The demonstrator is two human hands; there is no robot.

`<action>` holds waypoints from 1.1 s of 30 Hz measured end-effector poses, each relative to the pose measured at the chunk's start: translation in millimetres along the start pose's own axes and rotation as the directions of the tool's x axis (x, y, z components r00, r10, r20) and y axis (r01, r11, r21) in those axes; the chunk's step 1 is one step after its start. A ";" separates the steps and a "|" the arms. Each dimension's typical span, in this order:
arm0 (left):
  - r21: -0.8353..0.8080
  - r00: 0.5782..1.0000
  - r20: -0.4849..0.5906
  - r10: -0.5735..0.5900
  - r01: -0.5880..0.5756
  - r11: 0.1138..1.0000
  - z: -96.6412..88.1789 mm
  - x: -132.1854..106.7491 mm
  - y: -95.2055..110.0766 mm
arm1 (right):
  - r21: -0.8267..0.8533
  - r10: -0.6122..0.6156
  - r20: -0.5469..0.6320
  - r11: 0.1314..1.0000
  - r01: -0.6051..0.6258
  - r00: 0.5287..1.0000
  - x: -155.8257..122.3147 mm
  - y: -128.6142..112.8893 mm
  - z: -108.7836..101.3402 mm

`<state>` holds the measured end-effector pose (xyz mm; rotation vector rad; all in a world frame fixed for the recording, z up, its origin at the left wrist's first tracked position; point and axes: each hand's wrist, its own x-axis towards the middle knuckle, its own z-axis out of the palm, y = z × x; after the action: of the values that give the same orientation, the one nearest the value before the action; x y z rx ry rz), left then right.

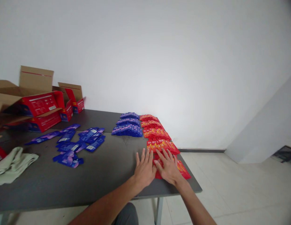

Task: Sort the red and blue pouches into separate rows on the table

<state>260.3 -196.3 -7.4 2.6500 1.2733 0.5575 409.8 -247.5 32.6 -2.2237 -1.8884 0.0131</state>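
Observation:
Red-and-orange packets [184, 170] lie in an overlapping row near the table's right front corner. On top of that row rests my right hand [168, 167], its fingers stretched out and nothing gripped. At the row's left end my left hand [144, 168] lies flat, fingers spread, with its thumb close to the right hand. Part of the nearest row is hidden beneath the hands. Just beyond the fingertips is another row of red packets [162, 144], and several more such rows extend toward the wall. Blue packets [127, 129] are stacked in rows to their left.
Loose blue packets [89, 139] are scattered over the dark table [105, 178]. Open red-and-brown cardboard boxes [43, 104] crowd the back left. A pale green cloth [15, 165] lies at the left front. The table's right edge runs close beside the red rows.

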 end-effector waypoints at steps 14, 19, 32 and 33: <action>0.164 0.957 -0.138 -0.255 0.276 0.947 -59.8 -41.2 -188.8 | 0.076 -0.164 0.025 0.984 0.161 0.986 76.8 -182.0 55.4; 0.184 0.926 -0.172 -0.336 0.365 0.913 -75.3 -44.6 -241.1 | 0.102 -0.207 0.029 0.974 0.204 0.978 96.2 -232.3 75.9; 0.232 0.898 -0.155 -0.412 0.438 0.868 -89.2 -3.3 -292.6 | 0.115 -0.259 -0.072 0.957 0.266 0.963 141.5 -260.1 114.3; 0.238 0.900 -0.142 -0.412 0.435 0.869 -89.5 0.2 -291.3 | 0.121 -0.251 -0.081 0.958 0.259 0.965 143.1 -258.2 116.0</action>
<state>15.2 -15.3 -9.4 2.4288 2.0127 0.4625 165.6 -50.9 -15.6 -1.8609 -2.0608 0.0210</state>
